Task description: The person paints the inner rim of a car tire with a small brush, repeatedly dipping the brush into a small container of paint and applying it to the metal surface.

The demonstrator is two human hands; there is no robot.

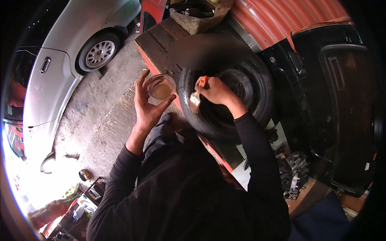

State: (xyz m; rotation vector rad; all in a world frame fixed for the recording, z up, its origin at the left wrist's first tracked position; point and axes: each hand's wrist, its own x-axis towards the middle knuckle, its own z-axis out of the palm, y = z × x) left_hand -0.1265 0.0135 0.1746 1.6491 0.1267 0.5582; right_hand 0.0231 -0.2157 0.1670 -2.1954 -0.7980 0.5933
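My left hand (147, 105) holds a small clear plastic cup (161, 87) between thumb and fingers, with some pale liquid at its bottom. In my right hand (215, 91) is a paintbrush (195, 99) with an orange handle and light bristles. The bristles point down at the sidewall of a black tire (189, 114), on its left side; whether they touch it I cannot tell. The tire lies flat, with a dark wheel rim (235, 82) in its middle. The cup is just left of the tire, apart from it.
Under the tire is a wooden bench (155, 40) with a red edge. A worn container (201, 22) of dark items stands at its far end. A silver car (60, 76) is at left, a black vehicle panel (337, 108) at right, and metal parts (295, 174) lie nearer right.
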